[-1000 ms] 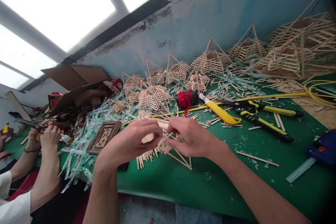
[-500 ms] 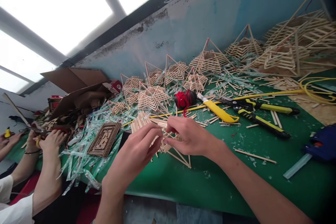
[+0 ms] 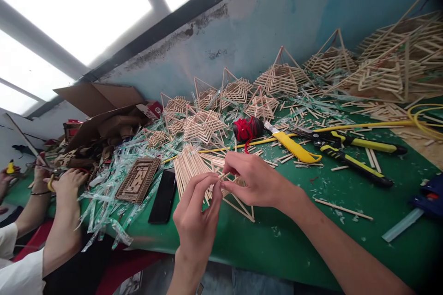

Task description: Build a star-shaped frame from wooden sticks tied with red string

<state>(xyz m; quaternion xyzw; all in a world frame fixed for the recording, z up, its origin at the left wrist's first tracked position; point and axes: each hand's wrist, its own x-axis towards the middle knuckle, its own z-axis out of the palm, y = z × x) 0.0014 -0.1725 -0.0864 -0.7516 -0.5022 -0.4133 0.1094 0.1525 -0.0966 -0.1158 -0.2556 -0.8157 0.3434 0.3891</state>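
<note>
My left hand is closed in a pinch, fingertips meeting those of my right hand. Between them is the end of a thin wooden stick; most of it is hidden by fingers. Beneath and behind both hands sits a stick frame with a pointed corner, partly covered. A pile of loose wooden sticks lies just beyond my left hand. A black phone rests flat to the left of that pile.
Stacked stick stars line the wall. Red thread, a yellow cutter knife, pliers and a blue glue gun lie to the right. At left are plastic scraps and a co-worker's hands with scissors.
My left hand has shifted right and turned more upright, its fingertips now against my right hand's. The phone and more of the stick pile have come into sight. The view has shifted slightly.
</note>
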